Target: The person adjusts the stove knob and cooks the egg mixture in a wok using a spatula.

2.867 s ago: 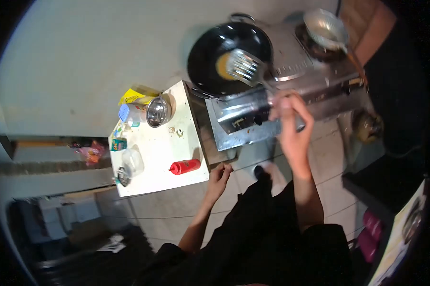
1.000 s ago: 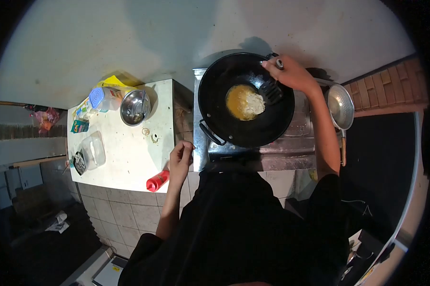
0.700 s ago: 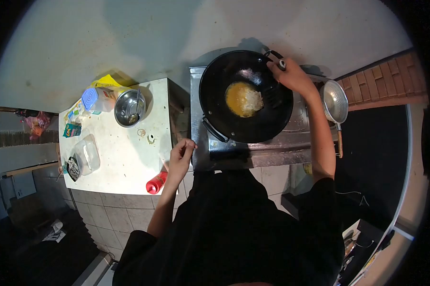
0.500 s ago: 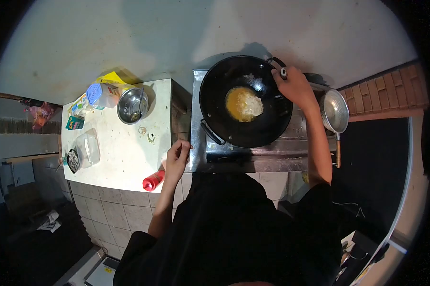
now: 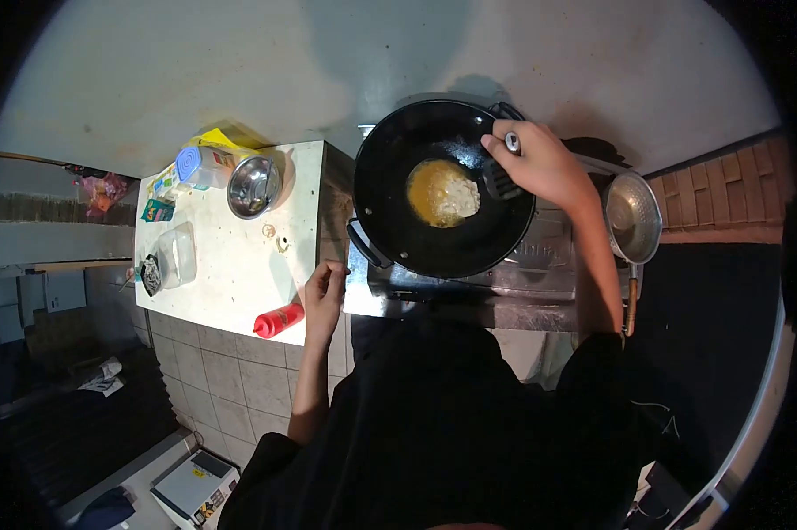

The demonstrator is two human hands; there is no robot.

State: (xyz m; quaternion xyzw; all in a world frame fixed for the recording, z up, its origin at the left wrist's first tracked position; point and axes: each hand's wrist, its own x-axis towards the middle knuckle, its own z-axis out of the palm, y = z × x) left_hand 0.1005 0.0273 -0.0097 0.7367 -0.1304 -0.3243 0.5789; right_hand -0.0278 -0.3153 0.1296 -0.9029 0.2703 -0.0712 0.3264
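A black wok (image 5: 389, 234) sits on the stove, holding an egg-like food (image 5: 442, 196), yellow liquid on one side and a pale, set mass on the other. My right hand (image 5: 540, 163) is closed around the handle of a black slotted spatula (image 5: 502, 183). The spatula's blade is over the wok's right side, just right of the pale mass. My left hand (image 5: 325, 287) is beside the stove's left edge with its fingers curled together; what they hold, if anything, is hidden. A red squeeze bottle (image 5: 279, 321) lies on the white table just left of that hand.
On the white table (image 5: 230, 274) are a metal bowl (image 5: 254, 187), a blue-lidded container (image 5: 202, 168), a clear plastic tub (image 5: 178, 254) and several packets. A metal saucepan (image 5: 632, 219) stands right of the wok. The wall rises directly behind the stove (image 5: 540, 305).
The spatula's blade now shows plainly beside the food, and my right hand has tilted and shifted slightly down. The whole view has shifted a little. My left hand keeps its curled pose.
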